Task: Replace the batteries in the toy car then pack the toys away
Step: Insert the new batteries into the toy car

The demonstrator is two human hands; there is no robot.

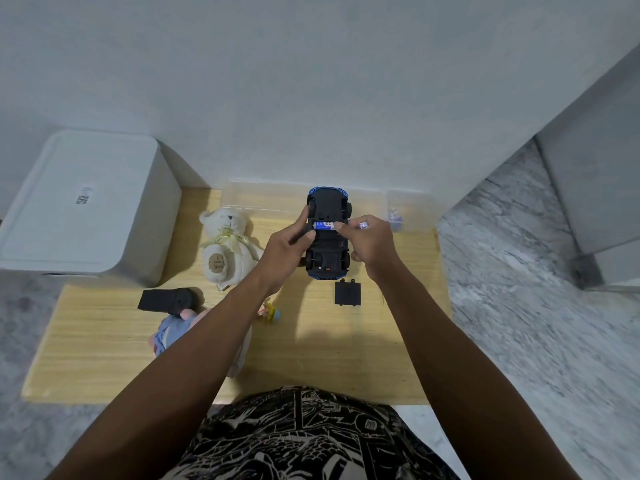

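**Desk:** Where is the car, and what are the hands doing?

**Photographer:** A blue toy car (pixel 328 233) lies belly-up on a pale wooden table (pixel 104 341), between both hands. The left hand (pixel 289 247) grips the car's left flank, fingers curled round it. The right hand (pixel 369 245) pinches a blue-and-white battery (pixel 325 225) at the open compartment in the underside.

**Desk:** Which way does it run?

**Photographer:** Its long axis points straight away from the person, toward the white wall; the battery lies crosswise. The black battery cover (pixel 347 293) sits just nearer the person than the car.

**Desk:** And around it?

**Photographer:** Left of the car, a cream teddy bear (pixel 227 244); beyond that, a lidded white bin (pixel 83 202). A black remote (pixel 166 301) lies left of the cover. Grey marbled flooring surrounds the table.
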